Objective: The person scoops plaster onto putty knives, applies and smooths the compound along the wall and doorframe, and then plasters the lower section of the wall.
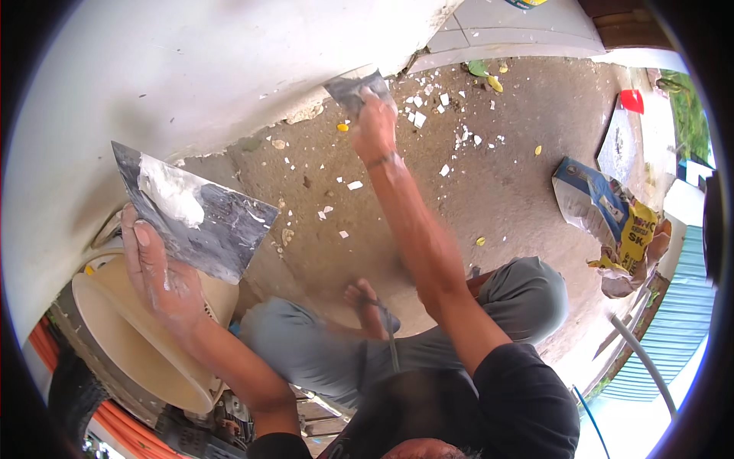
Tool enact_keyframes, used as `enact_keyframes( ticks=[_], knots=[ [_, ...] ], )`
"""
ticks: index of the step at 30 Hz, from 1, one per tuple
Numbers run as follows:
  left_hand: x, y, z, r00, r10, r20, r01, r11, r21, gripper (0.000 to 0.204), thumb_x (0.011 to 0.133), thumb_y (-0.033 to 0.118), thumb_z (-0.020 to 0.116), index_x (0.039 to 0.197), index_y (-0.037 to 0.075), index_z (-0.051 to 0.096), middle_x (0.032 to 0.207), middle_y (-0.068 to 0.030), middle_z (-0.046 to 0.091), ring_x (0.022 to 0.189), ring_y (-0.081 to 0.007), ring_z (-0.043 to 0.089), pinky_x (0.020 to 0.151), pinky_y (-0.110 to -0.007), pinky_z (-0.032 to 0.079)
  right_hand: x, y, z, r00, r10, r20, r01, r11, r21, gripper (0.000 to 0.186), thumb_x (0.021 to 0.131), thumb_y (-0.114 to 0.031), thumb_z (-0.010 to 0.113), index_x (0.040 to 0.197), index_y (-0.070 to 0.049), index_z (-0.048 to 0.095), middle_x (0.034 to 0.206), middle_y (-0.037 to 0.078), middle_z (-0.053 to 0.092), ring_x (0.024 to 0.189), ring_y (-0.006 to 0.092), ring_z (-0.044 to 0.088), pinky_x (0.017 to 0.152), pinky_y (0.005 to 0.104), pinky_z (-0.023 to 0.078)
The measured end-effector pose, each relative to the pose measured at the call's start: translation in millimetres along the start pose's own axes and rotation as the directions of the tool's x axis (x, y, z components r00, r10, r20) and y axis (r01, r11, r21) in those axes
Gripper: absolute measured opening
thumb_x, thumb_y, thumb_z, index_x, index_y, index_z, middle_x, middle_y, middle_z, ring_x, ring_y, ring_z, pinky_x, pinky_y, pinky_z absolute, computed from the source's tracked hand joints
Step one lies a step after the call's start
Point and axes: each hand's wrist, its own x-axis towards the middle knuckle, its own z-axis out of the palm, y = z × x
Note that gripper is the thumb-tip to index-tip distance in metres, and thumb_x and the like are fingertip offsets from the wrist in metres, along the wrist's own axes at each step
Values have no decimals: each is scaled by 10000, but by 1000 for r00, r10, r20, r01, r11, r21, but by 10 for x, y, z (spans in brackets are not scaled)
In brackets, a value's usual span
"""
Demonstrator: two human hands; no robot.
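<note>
My left hand (164,287) holds up a flat dark metal plate (222,233) at the left, gripping it by its near edge and underside. A thick smear of white putty (170,191) lies on the plate's upper part. Farther ahead, my right hand (375,126) is closed on a broad putty knife (346,90), its blade at the lower part of the white wall (229,61). The knife's handle is hidden in my fingers. Rough, broken plaster (306,111) shows along the wall's bottom edge beside the blade.
White chips (419,119) and a few yellow leaves litter the concrete floor (489,206). A cream bucket (115,336) stands below my left hand. A torn paper sack (604,214) lies at the right, near a grey sheet (618,145) with a red piece on it.
</note>
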Motion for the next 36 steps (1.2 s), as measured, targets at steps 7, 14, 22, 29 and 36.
enact_keyframes(
  ticks=[7, 14, 22, 29, 36],
  knots=[
    [-38, -20, 56, 998, 42, 53, -43, 999, 11, 399, 954, -109, 491, 1340, -8, 513, 1317, -321, 509, 1161, -434, 577, 901, -477, 535, 503, 516, -494, 975, 181, -131, -138, 948, 288, 122, 902, -63, 582, 995, 12, 605, 936, 82, 632, 808, 196, 618, 718, 320, 499],
    [-54, -66, 21, 916, 367, 164, -398, 883, 248, 415, 956, -117, 481, 1351, 8, 506, 1325, -316, 504, 1161, -449, 574, 925, -500, 518, 1333, 914, -741, 985, 76, -156, -83, 996, -41, 172, 908, -146, 583, 965, 11, 623, 909, 80, 620, 822, 161, 579, 682, 356, 450],
    [35, 325, 11, 821, -563, 95, 564, 772, -294, 342, 1009, 84, 500, 1309, -80, 517, 1289, -193, 548, 1119, -244, 554, 920, -338, 468, 889, 504, -306, 995, 83, -56, -83, 997, 5, 158, 925, -106, 565, 987, 28, 621, 892, 98, 651, 770, 190, 618, 628, 339, 471],
    [203, 422, 217, 766, -614, 191, 629, 654, -420, 475, 955, 292, 636, 1320, 1, 551, 1226, -98, 566, 1057, -142, 545, 848, -246, 442, 564, -58, -132, 992, 120, -23, -111, 965, 239, 193, 914, -33, 546, 1086, 46, 581, 1052, 157, 617, 913, 265, 630, 775, 409, 531],
    [453, 396, 387, 841, -398, 367, 541, 640, -545, 330, 1012, 339, 504, 1059, 27, 602, 838, 35, 515, 732, -51, 435, 615, -221, 354, 120, -837, 152, 991, 66, 112, -106, 912, 396, 218, 932, -21, 524, 1137, 52, 535, 1116, 179, 587, 1006, 297, 607, 923, 471, 537]
  ],
)
